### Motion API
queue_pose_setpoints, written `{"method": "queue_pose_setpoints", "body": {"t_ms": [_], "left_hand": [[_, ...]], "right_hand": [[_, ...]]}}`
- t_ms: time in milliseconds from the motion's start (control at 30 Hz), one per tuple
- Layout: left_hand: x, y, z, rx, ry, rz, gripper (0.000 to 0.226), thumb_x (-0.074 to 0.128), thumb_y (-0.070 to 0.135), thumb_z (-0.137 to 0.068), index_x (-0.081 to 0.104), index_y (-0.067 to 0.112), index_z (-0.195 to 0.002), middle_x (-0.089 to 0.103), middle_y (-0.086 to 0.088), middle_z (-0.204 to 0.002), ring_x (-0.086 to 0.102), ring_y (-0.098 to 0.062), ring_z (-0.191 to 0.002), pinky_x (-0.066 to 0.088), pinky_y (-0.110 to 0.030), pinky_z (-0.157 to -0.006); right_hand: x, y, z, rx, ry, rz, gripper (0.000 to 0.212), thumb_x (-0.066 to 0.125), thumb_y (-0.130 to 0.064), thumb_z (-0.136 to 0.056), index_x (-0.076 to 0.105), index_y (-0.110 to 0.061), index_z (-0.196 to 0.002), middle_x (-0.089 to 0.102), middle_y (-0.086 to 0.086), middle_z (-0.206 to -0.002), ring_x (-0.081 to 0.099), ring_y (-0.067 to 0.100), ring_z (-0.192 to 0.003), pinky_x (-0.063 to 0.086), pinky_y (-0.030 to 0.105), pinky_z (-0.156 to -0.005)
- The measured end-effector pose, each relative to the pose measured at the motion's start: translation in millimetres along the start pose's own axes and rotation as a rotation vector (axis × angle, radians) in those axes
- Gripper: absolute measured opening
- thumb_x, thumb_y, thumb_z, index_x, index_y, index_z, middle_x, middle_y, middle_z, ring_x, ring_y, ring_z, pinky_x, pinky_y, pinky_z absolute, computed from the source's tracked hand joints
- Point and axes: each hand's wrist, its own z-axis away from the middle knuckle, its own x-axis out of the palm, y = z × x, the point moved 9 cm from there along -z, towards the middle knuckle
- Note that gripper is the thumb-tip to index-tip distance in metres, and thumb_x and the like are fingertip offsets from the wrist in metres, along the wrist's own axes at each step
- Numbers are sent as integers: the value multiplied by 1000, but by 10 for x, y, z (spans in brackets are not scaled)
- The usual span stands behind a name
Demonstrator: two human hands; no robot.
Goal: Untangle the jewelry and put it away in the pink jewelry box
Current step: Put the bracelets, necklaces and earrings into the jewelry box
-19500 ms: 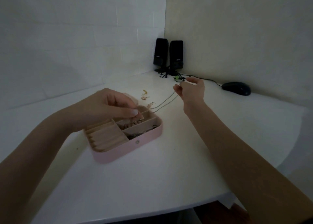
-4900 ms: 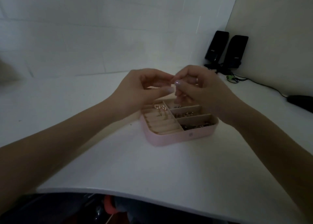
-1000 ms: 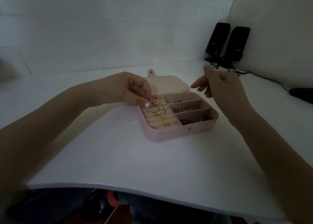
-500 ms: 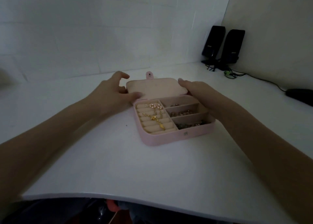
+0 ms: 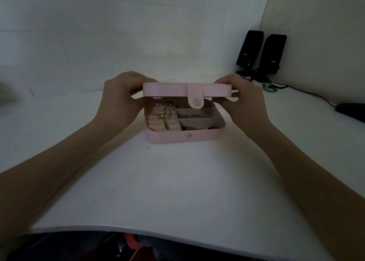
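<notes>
Pink jewelry box [image 5: 184,136] sat mid-surface, left hand [image 5: 120,100] and right hand [image 5: 246,104] each pinching a lid [image 5: 186,90] end, probably light, stiff, best held there.

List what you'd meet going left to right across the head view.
Left hand → lid → right hand → speakers → mouse.

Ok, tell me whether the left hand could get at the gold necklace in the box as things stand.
Probably not: the left hand grips the lid, which hangs half shut over the gold necklace, leaving only a narrow front gap.
</notes>
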Motion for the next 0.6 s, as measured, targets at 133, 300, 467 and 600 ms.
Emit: {"method": "queue_pose_setpoints", "body": {"t_ms": [133,300,467,600], "left_hand": [[128,-44,12,34,-193,-51,41,69,-11,-74,67,6,-111,65,-1,-107,60,-6,-99,39,1,-87],[273,-203,36,-157,-413,83,77,44,-25,-62,58,25,-118,57,-10,-129,45,-7,-126,31,-13,-106],[475,-210,222,-393,-762,304,89,71,49,-45,43,42,-129,38,30,-133,35,17,-120,28,-12,-104],[561,-235,366,-389,-868,18,159,73,78,-17,-8,35,-147,12,25,-138,17,5,-129,17,-18,-105]], "right_hand": [[43,-23,33,-75,-123,121,33,61,3,-81,67,-16,-107,69,-6,-101,63,10,-88,51,27,-83],[41,8,34,-62,-234,266,45,45,11,-85,68,-15,-114,67,1,-117,62,11,-104,39,13,-94],[123,-199,103,11,-383,12,38,58,-30,-91,55,-34,-128,54,-16,-131,51,3,-120,38,24,-104],[564,-221,364,-4,-713,166,84,65,-60,-71,27,-41,-143,20,-12,-155,13,7,-143,11,24,-114]]}}
